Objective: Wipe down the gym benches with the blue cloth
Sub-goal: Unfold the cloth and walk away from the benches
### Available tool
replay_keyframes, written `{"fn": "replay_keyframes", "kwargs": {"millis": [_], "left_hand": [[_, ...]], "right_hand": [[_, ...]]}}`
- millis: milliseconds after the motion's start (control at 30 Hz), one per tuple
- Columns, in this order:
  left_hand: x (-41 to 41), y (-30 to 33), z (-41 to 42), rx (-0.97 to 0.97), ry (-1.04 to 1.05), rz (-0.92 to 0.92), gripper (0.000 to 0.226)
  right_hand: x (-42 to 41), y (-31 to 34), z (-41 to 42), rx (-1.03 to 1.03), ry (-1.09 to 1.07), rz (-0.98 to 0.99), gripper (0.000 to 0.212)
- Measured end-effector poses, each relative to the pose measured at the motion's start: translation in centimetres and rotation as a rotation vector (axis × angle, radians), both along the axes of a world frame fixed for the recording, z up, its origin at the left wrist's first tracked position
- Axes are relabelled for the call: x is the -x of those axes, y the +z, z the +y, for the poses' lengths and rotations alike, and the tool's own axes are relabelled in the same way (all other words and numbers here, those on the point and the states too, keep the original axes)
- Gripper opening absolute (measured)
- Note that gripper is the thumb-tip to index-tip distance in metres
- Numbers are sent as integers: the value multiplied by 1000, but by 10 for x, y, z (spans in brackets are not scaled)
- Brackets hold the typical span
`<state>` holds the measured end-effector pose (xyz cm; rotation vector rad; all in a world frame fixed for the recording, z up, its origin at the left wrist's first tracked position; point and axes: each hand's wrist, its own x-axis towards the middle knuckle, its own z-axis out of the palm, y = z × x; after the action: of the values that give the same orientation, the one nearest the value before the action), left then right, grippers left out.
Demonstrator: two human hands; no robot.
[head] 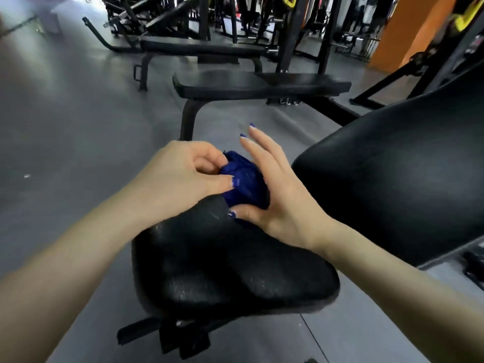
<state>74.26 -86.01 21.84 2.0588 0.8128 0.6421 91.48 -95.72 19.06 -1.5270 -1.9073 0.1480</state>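
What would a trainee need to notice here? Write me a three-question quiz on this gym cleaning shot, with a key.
1. True or false: the blue cloth is spread flat on the seat pad.
2. Which hand pinches the cloth with curled fingers? A) left hand B) right hand C) neither
3. Fill in: beyond the hands stand two flat ____ , the nearer flat bench and the farther flat bench.

Key
1. False: it is bunched into a ball between both hands, above the seat pad's far edge.
2. A; the right hand cups it, thumb underneath and fingers extended.
3. benches
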Motion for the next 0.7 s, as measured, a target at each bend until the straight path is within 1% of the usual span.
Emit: {"fn": "replay_keyframes", "kwargs": {"millis": [67, 133, 167, 267, 333, 367, 467, 567, 633, 700], "left_hand": [[-2, -12, 32, -18, -54, 1, 19], [-2, -24, 62, -49, -89, 19, 24], [-2, -29, 74, -50, -101, 33, 24], [4, -41, 98, -21, -105, 26, 22], [7, -41, 109, 22, -102, 29, 23], [9, -38, 113, 36, -102, 46, 24], [15, -21, 117, 64, -82, 84, 25], [26, 8, 114, 111, -31, 91, 29], [37, 30, 108, 183, 16, 71, 30], [51, 59, 99, 268, 96, 50, 29]], "right_hand": [[-13, -3, 22, 117, 92, 9, 108], [-25, -3, 44, 193, 129, 29, 108], [-31, -2, 55, 205, 124, 21, 103], [-45, -2, 85, 210, 58, -43, 80], [-48, -1, 107, 301, 68, -27, 67], [-48, 1, 116, 352, 85, -23, 66], [-40, 14, 137, 465, 165, -63, 71], [-25, 39, 144, 561, 181, -29, 68], [-9, 64, 143, 602, 138, -25, 58], [9, 92, 142, 594, 93, -39, 33]]}}
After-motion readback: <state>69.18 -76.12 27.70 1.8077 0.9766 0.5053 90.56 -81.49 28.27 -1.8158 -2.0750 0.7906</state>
